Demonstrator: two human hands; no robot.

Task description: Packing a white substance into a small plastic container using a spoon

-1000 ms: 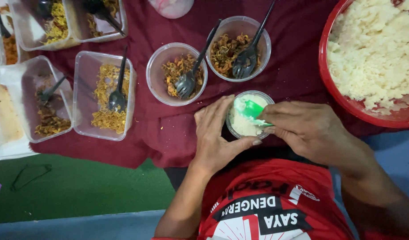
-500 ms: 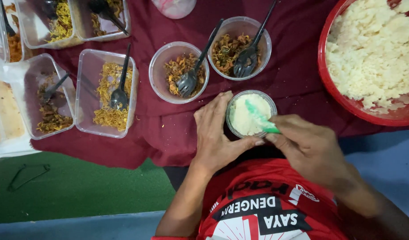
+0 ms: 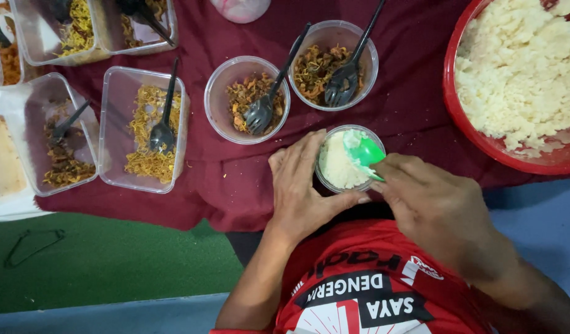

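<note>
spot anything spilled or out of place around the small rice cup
Nothing stands out. The left hand steadies the small rice cup while the right hand presses in a green spoon; no rice shows on the maroon cloth.

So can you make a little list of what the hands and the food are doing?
left hand: steadies the small cup by its side
right hand: holds the green spoon
spoon: pressing rice inside the cup
red bowl: full of white rice, to the right
two round tubs: fried toppings, each with a black fork
cloth: dark red
</note>
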